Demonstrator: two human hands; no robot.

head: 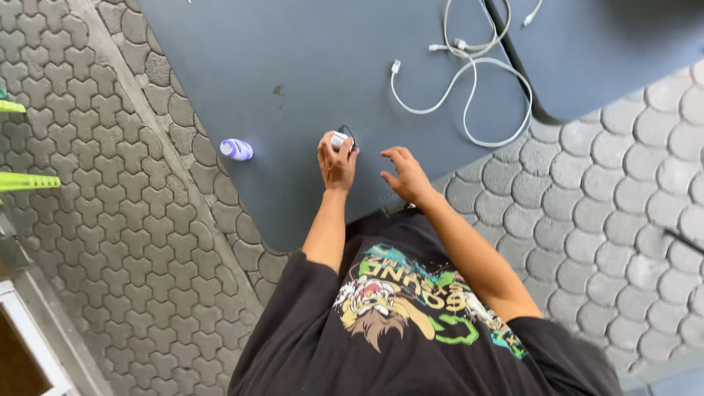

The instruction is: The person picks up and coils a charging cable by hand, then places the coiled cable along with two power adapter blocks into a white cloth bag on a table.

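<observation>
Head view, left hand: the left hand (337, 163) rests on the dark grey table (308, 66) near its front edge, fingers curled together and clamped over a small white object (339, 139) with a thin dark cord looping at its far side.
Head view, white object: it sits on the table under the left fingertips, mostly covered; its kind cannot be told for certain.
Head view, right hand: the right hand (405, 172) hovers just beside the left, fingers spread apart and bent, holding nothing; whether the fingertips touch the table cannot be told.
Head view, arm pose: both forearms reach forward from the body and converge; the left wrist is straight, the right wrist bent inward toward the white object.
Head view, surroundings: a white cable (469, 88) lies in loose loops well apart, further back on the table; a small lilac bottle (236, 149) stands near the table's left edge; grey paving (110, 220) lies below.
Handling, judgement: the grip would be steadier with the object pinned flat on the table by the left hand while the free right hand works at the cord side; the dark cord should stay clear of the fingers to avoid snagging.
</observation>
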